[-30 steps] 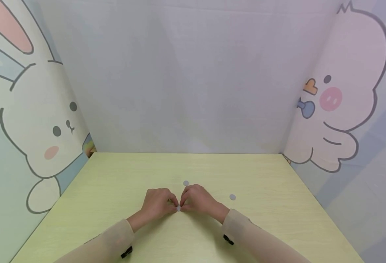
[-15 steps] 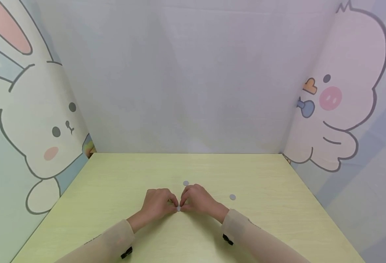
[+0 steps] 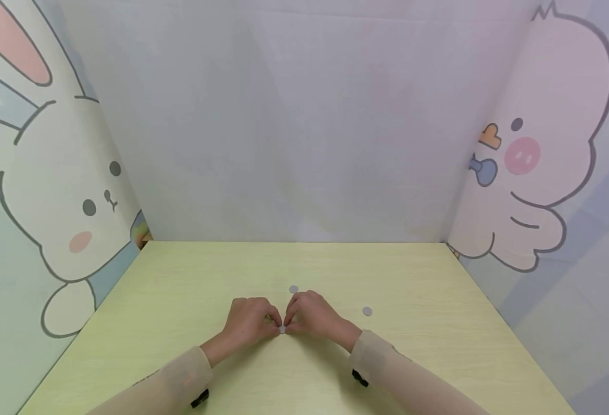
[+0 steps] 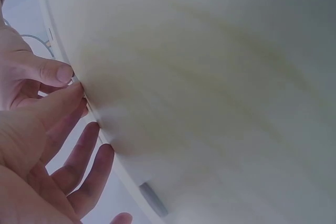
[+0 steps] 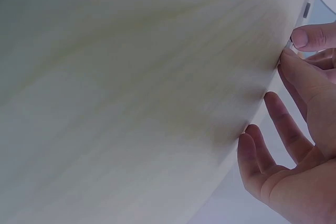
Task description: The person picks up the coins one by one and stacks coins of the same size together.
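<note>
Between the fingertips of both hands, at the tabletop, is a small flat grey disc [image 3: 282, 329], mostly covered by the fingers. From the left, my left hand [image 3: 251, 320] pinches its edge with thumb and forefinger. My right hand [image 3: 313, 316] does the same from the right, so the two hands' fingertips nearly meet. In the left wrist view, the other fingers of my left hand [image 4: 58, 156] are spread and their tips are at the table. The right wrist view has my right hand [image 5: 302, 156] with its remaining fingers bent down toward the surface.
A second grey disc [image 3: 294, 289] lies just beyond the right hand, and a third grey disc [image 3: 367, 311] lies farther right. The pale wooden table [image 3: 205, 265] is bounded by a light curtain [image 3: 304, 127] behind and cartoon-printed cloth [image 3: 71, 230] at the sides.
</note>
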`<state>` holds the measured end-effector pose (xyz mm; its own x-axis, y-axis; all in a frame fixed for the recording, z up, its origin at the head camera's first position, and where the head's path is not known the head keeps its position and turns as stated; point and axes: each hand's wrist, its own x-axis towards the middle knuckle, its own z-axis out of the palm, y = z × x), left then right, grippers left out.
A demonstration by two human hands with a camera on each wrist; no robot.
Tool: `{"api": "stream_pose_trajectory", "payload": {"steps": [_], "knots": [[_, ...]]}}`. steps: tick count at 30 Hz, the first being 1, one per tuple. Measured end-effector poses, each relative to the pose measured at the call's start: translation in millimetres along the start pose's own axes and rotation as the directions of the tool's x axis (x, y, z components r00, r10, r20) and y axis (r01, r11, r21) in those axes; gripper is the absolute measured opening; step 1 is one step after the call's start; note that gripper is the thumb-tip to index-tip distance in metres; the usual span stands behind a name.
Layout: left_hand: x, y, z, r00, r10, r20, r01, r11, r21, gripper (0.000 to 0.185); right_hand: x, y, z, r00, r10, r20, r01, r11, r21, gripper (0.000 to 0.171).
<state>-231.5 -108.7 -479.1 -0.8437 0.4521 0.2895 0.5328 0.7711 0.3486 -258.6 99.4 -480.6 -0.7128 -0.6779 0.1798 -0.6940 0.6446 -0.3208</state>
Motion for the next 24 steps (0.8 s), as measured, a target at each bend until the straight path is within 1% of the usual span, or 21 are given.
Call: {"api": "stream_pose_trajectory", "payload": {"steps": [3, 11, 24], "knots": [[-0.1, 0.1, 0.0, 1.000, 0.002, 0.001, -0.002, 1.000, 0.004, 0.013, 0.1, 0.7, 0.2, 1.000, -0.006, 0.000, 0.006, 1.000, 0.004, 0.006], [-0.6, -0.2, -0.3, 1.000, 0.000, 0.000, 0.000, 1.000, 0.007, 0.013, 0.8, 1.9, 2.8, 1.000, 0.010, 0.004, -0.010, 1.000, 0.009, 0.006], [0.0, -0.5, 1.4, 1.000, 0.002, -0.012, -0.002, 1.000, 0.012, 0.013, -0.3, 1.2, 1.4, 1.000, -0.009, -0.014, 0.009, 1.000, 0.016, 0.005]]}}
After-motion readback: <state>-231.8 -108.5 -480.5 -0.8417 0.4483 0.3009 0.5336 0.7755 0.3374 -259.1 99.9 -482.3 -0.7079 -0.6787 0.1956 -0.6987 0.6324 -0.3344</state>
